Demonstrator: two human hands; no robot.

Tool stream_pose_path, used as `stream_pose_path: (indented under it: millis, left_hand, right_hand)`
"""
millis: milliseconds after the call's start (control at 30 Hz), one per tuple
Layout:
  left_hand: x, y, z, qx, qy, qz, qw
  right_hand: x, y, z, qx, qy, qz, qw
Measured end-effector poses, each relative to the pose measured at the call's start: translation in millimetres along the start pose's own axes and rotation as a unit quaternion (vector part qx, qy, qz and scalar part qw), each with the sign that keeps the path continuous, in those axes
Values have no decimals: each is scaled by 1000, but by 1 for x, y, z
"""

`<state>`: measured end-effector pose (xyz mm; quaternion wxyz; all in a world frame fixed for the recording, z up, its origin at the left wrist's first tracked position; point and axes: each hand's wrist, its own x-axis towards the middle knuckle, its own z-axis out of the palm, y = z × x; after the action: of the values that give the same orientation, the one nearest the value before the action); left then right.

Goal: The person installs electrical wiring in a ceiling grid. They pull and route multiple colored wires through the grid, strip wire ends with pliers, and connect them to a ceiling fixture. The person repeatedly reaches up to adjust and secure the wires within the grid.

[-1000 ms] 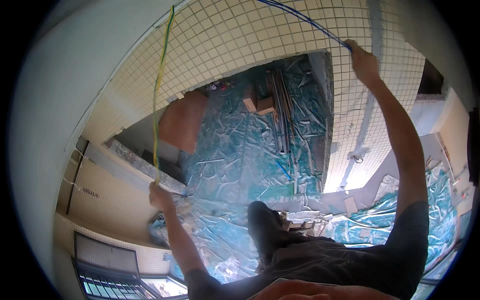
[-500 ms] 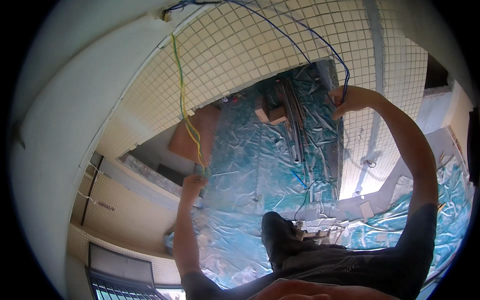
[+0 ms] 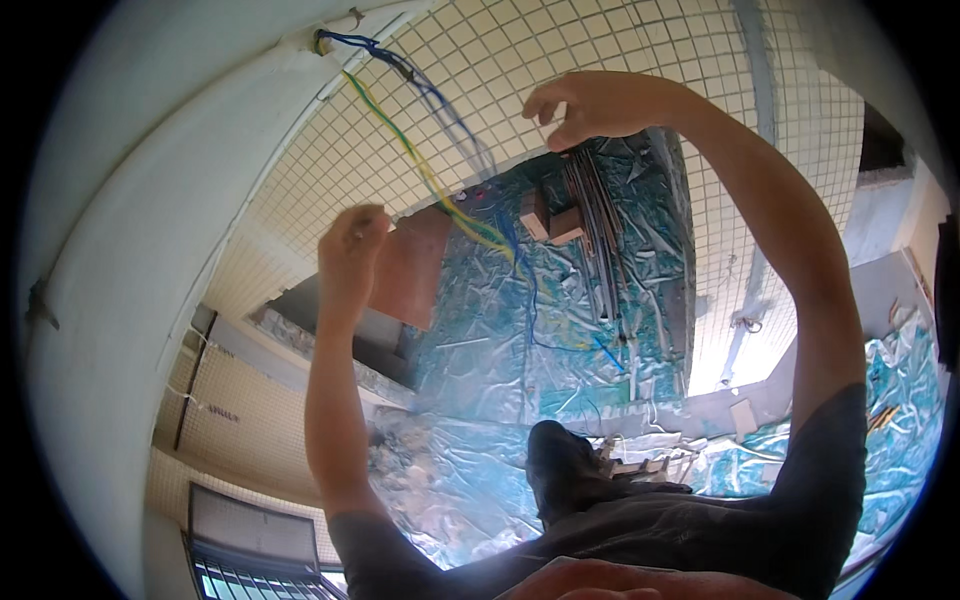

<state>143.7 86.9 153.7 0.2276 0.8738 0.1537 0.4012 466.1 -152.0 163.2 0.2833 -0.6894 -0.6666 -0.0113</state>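
Blue wires [image 3: 403, 69] and yellow-green wires [image 3: 413, 153] were suspended between left hand [image 3: 349, 242] (curled, grip could not be told) and right hand [image 3: 602, 103] (half-open, nothing held), slanted far-left to near-right; blue positioned nearer right.

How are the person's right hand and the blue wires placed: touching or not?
Apart. The head view shows the tiled wall between the right hand and the blue wires, which hang to its left.

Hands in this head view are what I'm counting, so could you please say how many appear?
2: the left hand, left of the yellow-green wires, and the right hand, to their right; neither is hidden.
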Motion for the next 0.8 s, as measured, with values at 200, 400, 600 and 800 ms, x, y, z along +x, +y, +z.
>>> stream_pose_path:
  millis: [200, 400, 600, 800]
  left_hand:
    - [54, 26, 12, 44, 25, 43, 998]
    - [97, -9, 39, 105, 49, 79, 990]
    - [158, -39, 59, 128, 38, 119, 984]
    - [236, -78, 90, 168, 99, 275, 941]
  right_hand:
    - [17, 16, 10, -122, 141, -37, 982]
    - [35, 36, 9, -133, 250, -41, 958]
    - [42, 52, 4, -174, 292, -44, 939]
    - [105, 59, 6, -162, 326, -41, 931]
